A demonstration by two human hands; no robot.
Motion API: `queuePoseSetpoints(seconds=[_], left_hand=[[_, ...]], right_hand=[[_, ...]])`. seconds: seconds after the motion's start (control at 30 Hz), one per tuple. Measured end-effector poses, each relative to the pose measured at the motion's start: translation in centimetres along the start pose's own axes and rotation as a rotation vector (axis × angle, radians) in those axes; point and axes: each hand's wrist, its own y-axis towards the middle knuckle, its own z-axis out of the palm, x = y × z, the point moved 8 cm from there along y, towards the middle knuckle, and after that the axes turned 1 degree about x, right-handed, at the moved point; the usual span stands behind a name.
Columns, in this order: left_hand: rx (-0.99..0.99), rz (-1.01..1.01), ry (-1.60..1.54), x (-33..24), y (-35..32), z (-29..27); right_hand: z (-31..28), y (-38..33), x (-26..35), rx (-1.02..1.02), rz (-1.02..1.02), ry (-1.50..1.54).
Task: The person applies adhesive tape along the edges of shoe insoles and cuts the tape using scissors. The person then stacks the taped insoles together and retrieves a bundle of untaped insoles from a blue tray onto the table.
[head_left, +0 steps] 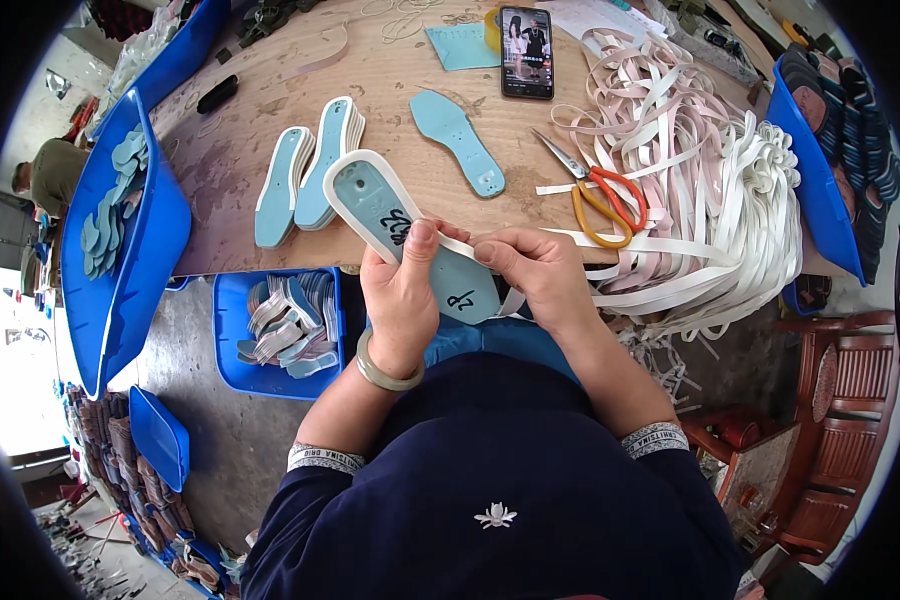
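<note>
Left hand (pixel 402 305) closed around blue insole (pixel 452 282) — right hand (pixel 545 278) in fingertip pinch on white strip (pixel 456 243).

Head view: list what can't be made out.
All in the head view:
Left hand: most fingers, hidden behind the insole.
White strip: its pinched part, covered by the right hand.
Co-worker: part of the body, behind the blue bin.
Phone: fine screen details, too small.

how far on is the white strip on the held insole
Partly on: the white strip borders the far end of the insole, but the near end's visible edge shows none.
</note>
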Motion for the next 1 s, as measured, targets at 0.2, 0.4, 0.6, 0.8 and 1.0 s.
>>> queuePoseSetpoints(seconds=[0.2, 0.4, 0.6, 0.8, 1.0], left_hand=[[0.001, -0.108, 0.198, 2.1, 1.0, 0.0], [0.205, -0.027, 0.372, 1.6, 0.9, 2.1], [0.126, -0.024, 0.536, 1.5, 1.6, 0.0], [0.113, -0.319, 0.378, 1.9, 2.7, 0.1], [0.115, -0.325, 0.376, 2.6, 2.8, -0.2]], right_hand=[[0.0, 0.1, 0.4, -0.085, -0.232, -0.478], [-0.9, 1.9, -2.0, 0.062, -0.025, -0.339], [0.3, 1.6, -2.0, 0.019, -0.041, -0.178], [0.1, 2.3, -1.9, 0.050, 0.077, -0.041], [0.1, 2.4, -1.5, 0.039, 0.074, -0.175]])
